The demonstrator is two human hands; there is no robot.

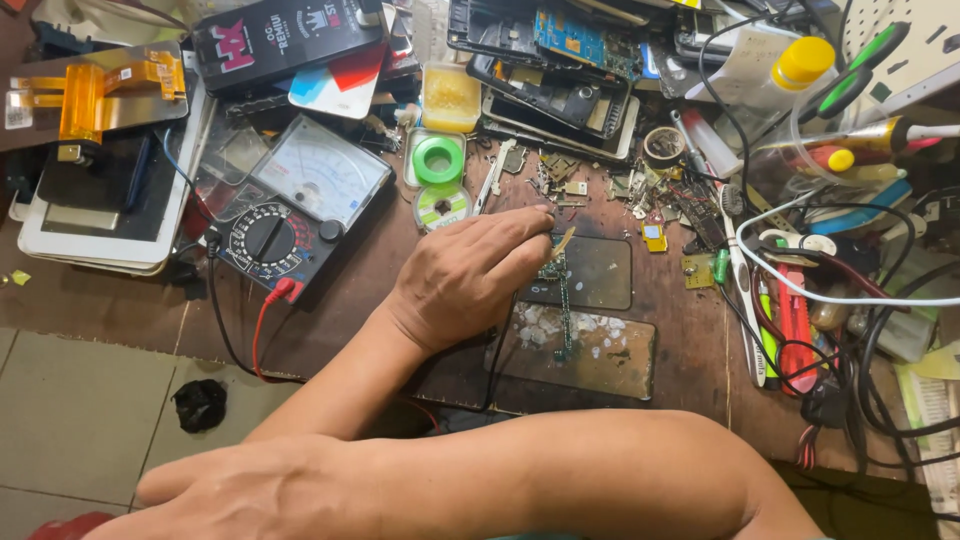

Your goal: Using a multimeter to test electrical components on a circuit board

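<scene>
Right forearm (pixel 560 470) foreground, left hand (pixel 470 275) over circuit board (pixel 562 300)

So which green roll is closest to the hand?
The pale roll, just beside the left hand; the bright green roll lies behind it.

You have one view only, from your head, looking steeply down and close over the bench (pixel 380 290). It centres just below your left hand's fingers (pixel 520 245); your right hand (pixel 250 495) crosses its bottom edge.
</scene>
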